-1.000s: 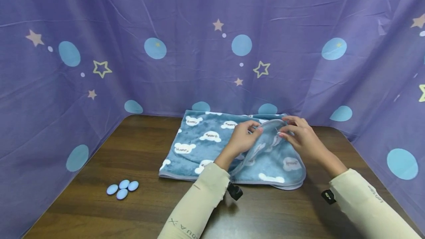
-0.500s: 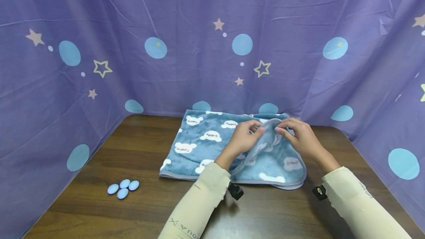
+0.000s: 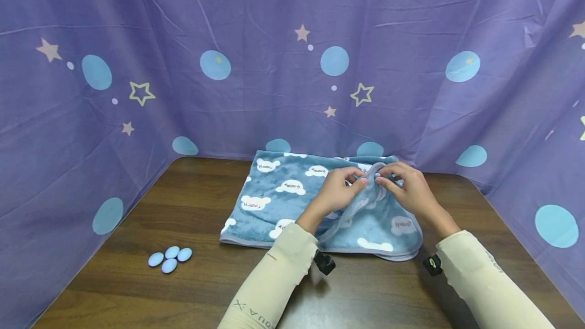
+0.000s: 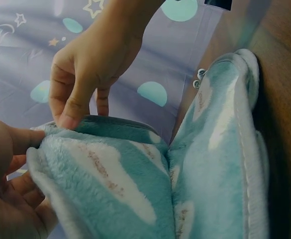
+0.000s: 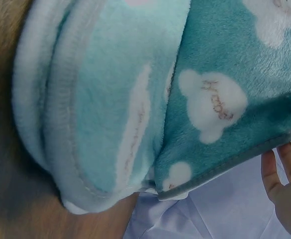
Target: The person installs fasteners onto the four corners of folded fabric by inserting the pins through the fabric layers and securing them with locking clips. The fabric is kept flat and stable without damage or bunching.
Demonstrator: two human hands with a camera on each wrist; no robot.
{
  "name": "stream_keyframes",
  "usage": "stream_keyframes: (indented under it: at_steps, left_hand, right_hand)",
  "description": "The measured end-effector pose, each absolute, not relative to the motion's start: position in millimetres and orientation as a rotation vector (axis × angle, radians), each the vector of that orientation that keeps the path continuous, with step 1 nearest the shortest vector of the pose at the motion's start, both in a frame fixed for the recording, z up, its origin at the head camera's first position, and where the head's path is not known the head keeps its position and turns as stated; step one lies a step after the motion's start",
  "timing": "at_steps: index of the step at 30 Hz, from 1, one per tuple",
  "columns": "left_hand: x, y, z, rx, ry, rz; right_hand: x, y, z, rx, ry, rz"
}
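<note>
A folded teal plush blanket (image 3: 262, 220) with white bear-head prints and grey binding lies at the back of the wooden table. My left hand (image 3: 337, 190) pinches its raised top layer at the bound edge between thumb and fingers. Just to the right, my right hand (image 3: 410, 187) pinches the same edge, so the fabric bunches in the short gap between the hands. In the left wrist view, the lifted layer of the blanket (image 4: 105, 174) forms a pocket over the layers below. The right wrist view shows the blanket's rounded, stacked corner (image 5: 93, 184).
Several light-blue oval pieces (image 3: 169, 265) sit in a cluster on the left of the table (image 3: 219, 288). A purple curtain (image 3: 256, 116) with stars and blue dots hangs around the back and sides. Dark wrist cameras (image 3: 323, 263) hang under both cream sleeves.
My right hand has moved left toward my left hand and taken the raised blanket edge closer to it. The loop of edge between the hands has narrowed. My left hand has barely moved.
</note>
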State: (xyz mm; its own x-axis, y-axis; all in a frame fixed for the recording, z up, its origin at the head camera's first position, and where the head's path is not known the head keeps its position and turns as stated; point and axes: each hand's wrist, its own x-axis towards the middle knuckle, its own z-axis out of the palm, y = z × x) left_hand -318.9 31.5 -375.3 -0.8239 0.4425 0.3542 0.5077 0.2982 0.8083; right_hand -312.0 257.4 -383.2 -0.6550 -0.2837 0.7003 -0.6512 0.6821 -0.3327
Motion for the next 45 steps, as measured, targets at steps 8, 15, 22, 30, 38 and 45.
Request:
stream_keyframes:
  at_steps: [8, 15, 22, 30, 38, 45]
  left_hand:
    - [-319.7, 30.0, -373.6, -0.850, -2.479, -1.586]
    - [-319.7, 30.5, -375.2, -0.823, -2.493, -1.557]
    - [-320.2, 31.4, -377.1, -0.830, -2.491, -1.589]
    - [-320.6, 32.3, -377.2, -0.826, -2.486, -1.574]
    - [-320.8, 30.5, -377.7, -0.819, -2.503, -1.589]
    - [-318.9, 28.4, -376.3, -0.802, -2.519, -1.768]
  right_hand:
    - [-312.6, 254.5, -387.6, 0.702, -2.247, 0.790]
    - [-313.5, 251.6, -391.6, 0.632, -2.216, 0.825]
    - [-315.3, 253.5, -391.5, 0.644, -2.229, 0.798]
    - [-317.7, 256.5, -391.4, 0.639, -2.195, 0.823]
    - [-322.6, 259.8, -387.4, 0.633, -2.147, 0.849]
    - [-327.4, 262.9, -386.2, 0.733, -2.094, 0.805]
